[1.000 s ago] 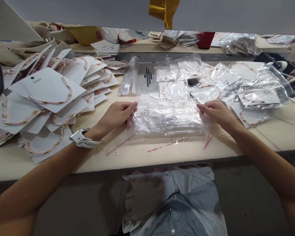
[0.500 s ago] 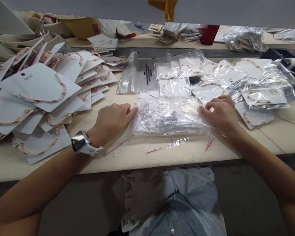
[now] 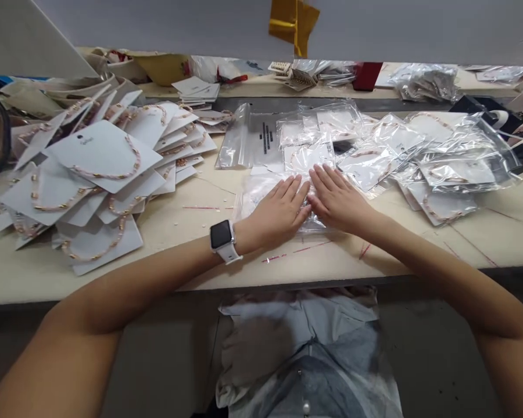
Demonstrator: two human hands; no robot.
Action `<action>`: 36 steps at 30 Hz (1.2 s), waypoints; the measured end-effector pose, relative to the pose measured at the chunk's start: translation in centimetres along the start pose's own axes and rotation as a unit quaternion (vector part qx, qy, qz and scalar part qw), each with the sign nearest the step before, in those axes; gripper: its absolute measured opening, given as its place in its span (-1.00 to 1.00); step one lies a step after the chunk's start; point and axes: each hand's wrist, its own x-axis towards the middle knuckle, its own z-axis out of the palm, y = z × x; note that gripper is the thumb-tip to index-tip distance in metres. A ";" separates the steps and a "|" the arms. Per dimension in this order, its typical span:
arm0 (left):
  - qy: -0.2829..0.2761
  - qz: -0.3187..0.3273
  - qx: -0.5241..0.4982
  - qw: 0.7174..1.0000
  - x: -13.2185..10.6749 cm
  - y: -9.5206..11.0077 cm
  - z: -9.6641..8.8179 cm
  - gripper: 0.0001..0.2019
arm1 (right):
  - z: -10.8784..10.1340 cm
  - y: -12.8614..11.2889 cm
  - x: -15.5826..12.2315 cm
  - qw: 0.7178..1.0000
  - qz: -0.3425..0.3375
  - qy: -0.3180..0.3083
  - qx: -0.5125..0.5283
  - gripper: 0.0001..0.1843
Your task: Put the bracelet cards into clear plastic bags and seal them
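Both of my hands lie flat on a clear plastic bag (image 3: 251, 197) at the middle of the table, fingertips pointing inward and almost meeting. My left hand (image 3: 275, 210) covers the bag's left and middle part, its fingers stretched out. My right hand (image 3: 339, 200) presses on the right part, fingers extended as well. Much of the bag and its print is hidden under them. Just beyond my fingertips lies a bagged white card with a bracelet (image 3: 308, 157). Short pink strips (image 3: 273, 258) lie on the cloth in front of the bag.
A heap of white cards with beaded bracelets (image 3: 107, 157) spreads over the left side. Bagged bracelet cards (image 3: 455, 171) are piled at the right. Behind the bag lies a clear bag with black marks (image 3: 265, 138). A grey panel (image 3: 178, 29) hangs low across the top.
My hands have moved inward from the bag's left and right edges. They have gone from gripping its sides to lying flat on top. The view has shifted slightly.
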 end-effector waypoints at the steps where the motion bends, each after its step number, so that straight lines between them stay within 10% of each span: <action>1: -0.013 -0.006 -0.007 1.000 0.1 -0.4 0.3 -0.43 | 0.3 0.5 0.1 1.000 -0.006 -0.018 0.005 -0.30; 22: -0.033 -0.074 -0.072 0.994 -1.5 -3.3 1.7 -0.30 | 1.0 3.8 -1.7 0.997 0.048 -0.021 0.052 -0.29; 27: 0.027 0.053 0.046 0.997 -2.1 -1.4 -0.8 -0.14 | -0.8 4.8 -1.6 0.976 0.091 0.175 0.088 -0.46; 30: 0.070 0.170 0.163 0.969 -2.7 0.8 -2.0 -0.48 | -1.6 6.2 -1.5 0.942 0.117 0.295 0.108 -0.61; 36: 0.131 0.168 0.267 0.940 -1.8 2.7 -1.1 -0.55 | -1.6 6.5 -1.2 0.950 0.079 0.279 0.116 -0.71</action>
